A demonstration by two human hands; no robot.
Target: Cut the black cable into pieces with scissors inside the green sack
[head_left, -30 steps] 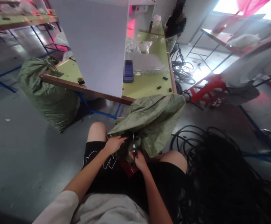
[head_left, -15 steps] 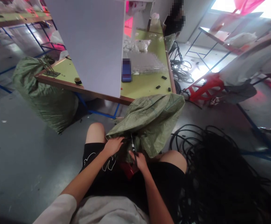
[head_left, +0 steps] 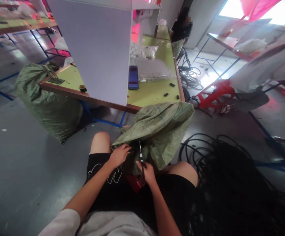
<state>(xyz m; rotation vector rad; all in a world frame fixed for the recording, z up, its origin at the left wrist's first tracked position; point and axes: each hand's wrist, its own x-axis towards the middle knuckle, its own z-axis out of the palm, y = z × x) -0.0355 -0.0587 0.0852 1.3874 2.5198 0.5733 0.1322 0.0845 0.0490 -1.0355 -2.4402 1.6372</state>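
Observation:
A green woven sack (head_left: 160, 131) lies across my lap between my knees. My left hand (head_left: 119, 154) grips the sack's gathered mouth, fingers curled on the fabric. My right hand (head_left: 147, 172) is closed round a thin black tool (head_left: 140, 154), perhaps a cable or cutters, that points up at the sack's opening. A red object (head_left: 134, 183) shows under my right hand on my black shorts.
A green-topped bench (head_left: 154, 93) with a grey partition (head_left: 100, 49) stands ahead. A second full green sack (head_left: 46, 101) leans at its left corner. A heap of black cables (head_left: 230, 183) covers the floor at right. A red stool (head_left: 216, 93) and another person (head_left: 181, 28) are beyond.
My hands have stayed at the sack's mouth, shifting only slightly. The view has tipped a little, so the bench sits lower in the picture.

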